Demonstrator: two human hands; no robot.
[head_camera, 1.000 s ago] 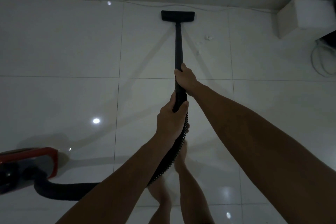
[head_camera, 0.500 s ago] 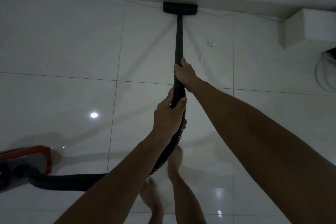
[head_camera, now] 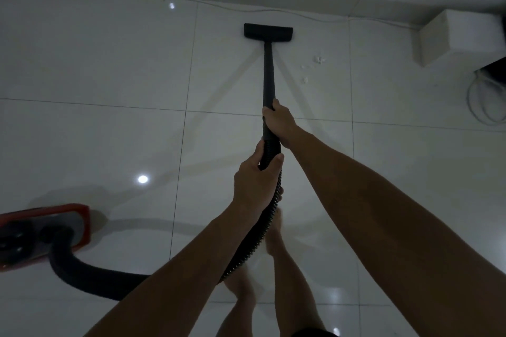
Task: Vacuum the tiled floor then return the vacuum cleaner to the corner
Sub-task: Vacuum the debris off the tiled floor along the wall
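A black vacuum wand (head_camera: 269, 74) runs forward from my hands to a flat black floor nozzle (head_camera: 268, 33) lying on the white tiled floor (head_camera: 109, 68), a short way from the far wall. My right hand (head_camera: 279, 122) grips the wand higher up. My left hand (head_camera: 256, 186) holds the ribbed end where the black hose (head_camera: 254, 241) joins it. The hose curves back under my left arm to the red and grey vacuum body (head_camera: 41, 235) at the lower left. Small white crumbs (head_camera: 317, 60) lie on the tile right of the wand.
A white box (head_camera: 454, 35) stands against the wall at the upper right, with a dark object and looped white cables (head_camera: 484, 101) beside it. A thin cable (head_camera: 315, 18) runs along the skirting. My bare feet (head_camera: 273, 230) stand below the hose.
The nozzle, which had been pushed up against the skirting half a second ago, has been pulled back from the wall. Both hands keep the same hold.
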